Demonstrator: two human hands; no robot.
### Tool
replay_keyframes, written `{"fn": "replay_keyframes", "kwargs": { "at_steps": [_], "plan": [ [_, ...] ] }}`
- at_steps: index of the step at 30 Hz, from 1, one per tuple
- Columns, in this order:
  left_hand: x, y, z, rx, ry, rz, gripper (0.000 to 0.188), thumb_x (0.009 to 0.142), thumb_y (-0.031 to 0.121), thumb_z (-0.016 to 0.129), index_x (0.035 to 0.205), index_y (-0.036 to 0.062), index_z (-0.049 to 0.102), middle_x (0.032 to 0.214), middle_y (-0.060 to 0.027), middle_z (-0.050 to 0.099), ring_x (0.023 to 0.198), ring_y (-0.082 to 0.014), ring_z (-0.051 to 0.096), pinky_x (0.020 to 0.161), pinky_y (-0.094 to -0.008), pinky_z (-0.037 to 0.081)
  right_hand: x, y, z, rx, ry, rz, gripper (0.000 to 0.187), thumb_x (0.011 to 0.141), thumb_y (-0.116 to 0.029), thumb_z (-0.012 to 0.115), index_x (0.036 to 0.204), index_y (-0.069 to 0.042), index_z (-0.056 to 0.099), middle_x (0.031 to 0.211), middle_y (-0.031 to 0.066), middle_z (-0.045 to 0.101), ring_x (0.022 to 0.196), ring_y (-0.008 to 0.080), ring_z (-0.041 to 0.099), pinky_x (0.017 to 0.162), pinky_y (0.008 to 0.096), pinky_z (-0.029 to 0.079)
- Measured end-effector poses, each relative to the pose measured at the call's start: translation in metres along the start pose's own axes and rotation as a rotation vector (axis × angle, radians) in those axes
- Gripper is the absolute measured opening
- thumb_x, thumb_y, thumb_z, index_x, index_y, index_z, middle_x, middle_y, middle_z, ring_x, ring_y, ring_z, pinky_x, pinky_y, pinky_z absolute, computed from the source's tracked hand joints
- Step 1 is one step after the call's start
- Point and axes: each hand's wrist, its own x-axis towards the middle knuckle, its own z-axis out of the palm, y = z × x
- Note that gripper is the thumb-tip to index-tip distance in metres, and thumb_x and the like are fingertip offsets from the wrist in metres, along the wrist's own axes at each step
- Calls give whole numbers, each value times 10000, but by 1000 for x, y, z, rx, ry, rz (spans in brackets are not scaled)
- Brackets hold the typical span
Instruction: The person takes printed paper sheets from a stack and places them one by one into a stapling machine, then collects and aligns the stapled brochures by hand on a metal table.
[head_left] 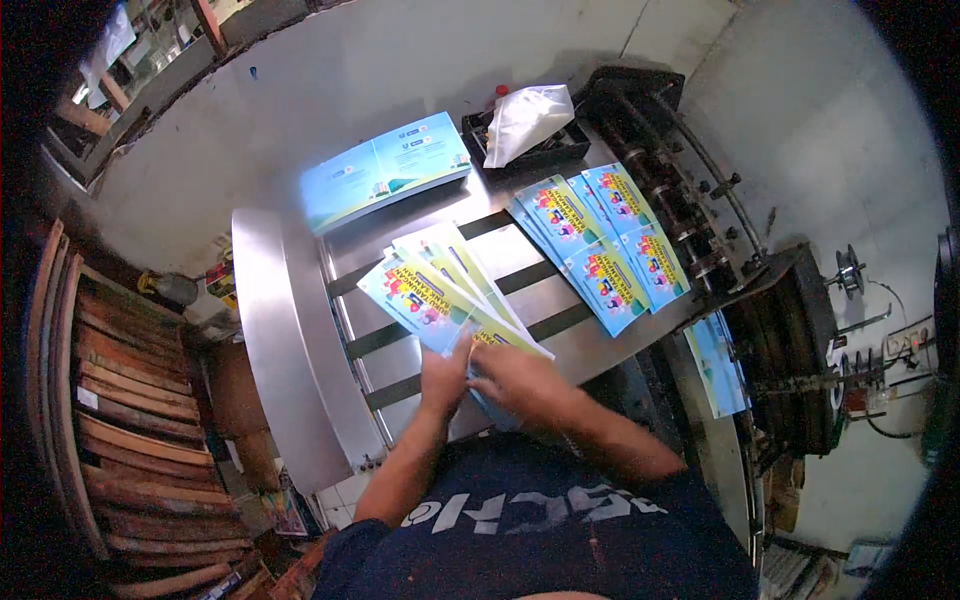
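Close together at the near edge of the metal table (265, 300), both my hands work on a fanned bunch of printed sheets (420, 290), blue and yellow with colourful figures. My left hand (444, 380) is closed on the near left part of the bunch, its thumb pointing up. Its neighbour, my right hand (515, 378), has curled fingers at the bunch's near edge and looks closed on the same sheets; its fingertips are partly hidden. White margins show where the sheets spread apart at the far end.
A thick stack of light blue sheets (385, 170) lies at the far left. Overlapping printed sheets (600, 245) lie on the right, beside a dark roller machine (690, 200). A black tray (540, 160) holding a white bag stands at the back. Wooden slats (140, 420) stand at far left.
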Motion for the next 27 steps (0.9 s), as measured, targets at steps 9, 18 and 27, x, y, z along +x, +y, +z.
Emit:
{"fn": "replay_keyframes", "kwargs": {
  "at_steps": [9, 18, 27],
  "plan": [
    [2, 15, -1, 22, -79, -102, 365, 872, 209, 625, 1143, -22, 542, 1068, -124, 641, 942, -217, 622, 849, -356, 487, 13, 152, -75, -376, 443, 373, 486, 855, -266, 610, 1217, 37, 493, 1219, 267, 538, 1171, 401, 496, 977, 467, 403],
    [5, 6, -5, 77, -136, -36, 377, 884, 200, 618, 1173, -20, 517, 1063, -123, 645, 949, -218, 626, 840, -363, 496, 20, 134, -61, -685, 688, 290, 463, 834, -295, 643, 1143, 22, 507, 1153, 234, 579, 1110, 380, 541, 987, 444, 412],
    [4, 20, -1, 94, -114, -107, 335, 888, 189, 600, 1143, -22, 549, 1053, -105, 629, 940, -199, 601, 838, -339, 475, 14, 62, -78, -357, 442, 104, 123, 862, -99, 462, 864, -4, 541, 732, 238, 631, 665, 411, 643, 593, 517, 520]
  ]
}}
